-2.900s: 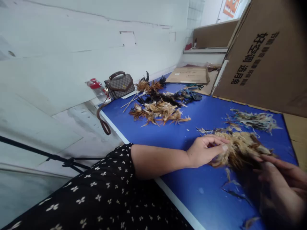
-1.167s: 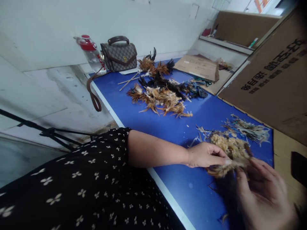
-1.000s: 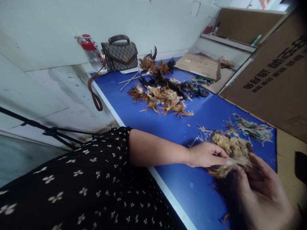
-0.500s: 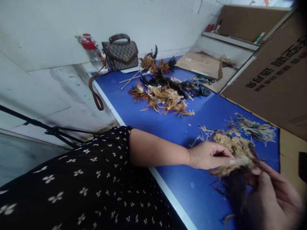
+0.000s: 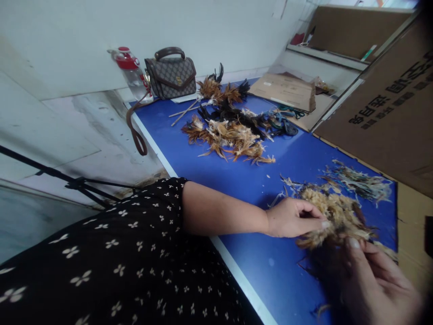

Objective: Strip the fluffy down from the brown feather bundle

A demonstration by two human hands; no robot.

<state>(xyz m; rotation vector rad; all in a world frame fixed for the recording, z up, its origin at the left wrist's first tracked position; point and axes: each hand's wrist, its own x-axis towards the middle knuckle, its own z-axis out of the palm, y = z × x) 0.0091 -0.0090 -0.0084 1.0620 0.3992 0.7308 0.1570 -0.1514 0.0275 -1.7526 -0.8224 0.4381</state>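
Tan and brown feathers [image 5: 333,205] lie in a loose pile on the blue tabletop. My left hand [image 5: 299,217] reaches in from the left, thumb and fingers pinched on feathers at the pile's near edge. On the right, my right hand [image 5: 379,275] is closed too, its thumb and forefinger pressed on the tips of brown feathers; this hand is partly blurred. Darker feathers under the right hand are in shadow and hard to make out. Just beyond the pile is a bunch of pale, bluish-white feathers [image 5: 365,180].
Golden-brown feathers [image 5: 233,137] and black feathers [image 5: 233,113] are heaped farther back, near two thin sticks [image 5: 184,113]. A handbag [image 5: 172,74] and a red-lidded bottle [image 5: 130,74] stand by the wall. A large cardboard sheet [image 5: 382,113] rises on the right.
My right hand has shifted a little left, towards my left hand, and its thumb now lies over the feather tips. My left hand stays almost in place.
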